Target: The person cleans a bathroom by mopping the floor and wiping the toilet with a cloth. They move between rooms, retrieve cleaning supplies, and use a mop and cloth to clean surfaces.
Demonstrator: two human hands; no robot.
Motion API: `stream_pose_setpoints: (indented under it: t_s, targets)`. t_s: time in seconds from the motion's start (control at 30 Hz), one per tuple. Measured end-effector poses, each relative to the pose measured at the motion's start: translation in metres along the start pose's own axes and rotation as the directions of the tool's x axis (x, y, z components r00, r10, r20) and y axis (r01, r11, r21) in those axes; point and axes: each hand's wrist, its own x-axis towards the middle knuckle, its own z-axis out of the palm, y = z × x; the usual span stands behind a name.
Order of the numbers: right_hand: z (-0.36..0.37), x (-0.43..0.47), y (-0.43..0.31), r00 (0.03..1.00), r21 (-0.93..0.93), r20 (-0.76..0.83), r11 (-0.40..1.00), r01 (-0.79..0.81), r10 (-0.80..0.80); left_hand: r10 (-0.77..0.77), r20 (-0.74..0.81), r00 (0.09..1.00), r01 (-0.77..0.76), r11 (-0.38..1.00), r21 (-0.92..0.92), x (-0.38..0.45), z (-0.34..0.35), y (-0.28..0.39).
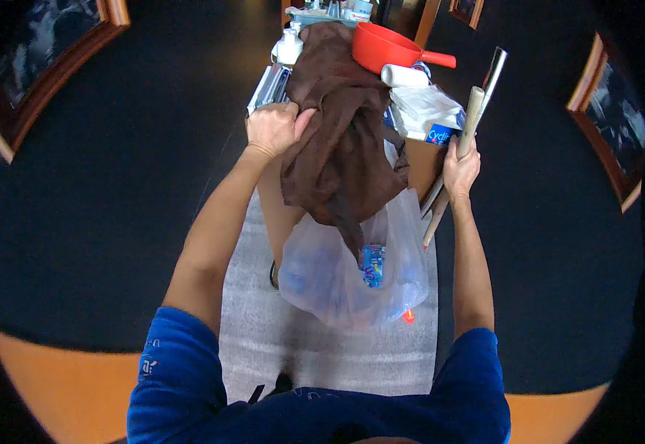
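Note:
Ahead of me stands a loaded housekeeping cart with tan side panels (423, 161). My left hand (276, 126) is curled over its near left corner, thumb against a dark brown cloth (350, 150) draped over the middle; the fingertips are hidden. At the right side, my right hand (461, 166) grips a wooden pole (471, 119). A thinner metal pole (494, 75) runs beside it, and I cannot tell whether the hand holds that too. Below the brown cloth hangs a translucent plastic bag (322, 277) with a blue printed packet (374, 265) showing inside.
On the cart are a red long-handled pot (383, 49), a white roll (404, 76), white packs (425, 108), white bottles (289, 47) and a blue-grey caddy (322, 18). Dark walls with framed pictures (611, 122) flank a grey striped carpet (356, 361).

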Motion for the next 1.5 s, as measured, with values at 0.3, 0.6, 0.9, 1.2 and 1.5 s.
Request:
stream_pose_setpoints:
  t_s: [0.3,0.6,0.9,1.2,1.5]
  targets:
    - [0.008,-0.002,0.01,0.983,0.062,-0.094,0.985,0.161,-0.155,0.001,-0.091,0.996,-0.002,1.0,-0.008,-0.005,0.008,-0.005]
    - [0.008,-0.002,0.007,0.998,0.003,-0.025,0.998,0.063,-0.063,-0.046,0.042,0.998,0.047,0.999,-0.021,-0.002,-0.002,-0.003]
    - [0.008,-0.005,0.002,0.993,0.09,-0.076,0.992,0.092,-0.085,-0.004,-0.05,0.999,0.003,1.0,-0.02,-0.005,0.009,-0.008]
    - [0.008,-0.009,-0.01,0.995,0.052,-0.077,0.996,0.071,-0.066,0.004,0.003,1.0,-0.004,1.0,-0.024,-0.006,0.005,-0.016]
    - [0.013,-0.013,0.001,0.985,-0.008,-0.124,0.993,0.121,-0.121,0.015,-0.074,0.997,-0.017,1.0,-0.025,-0.01,0.003,-0.014]
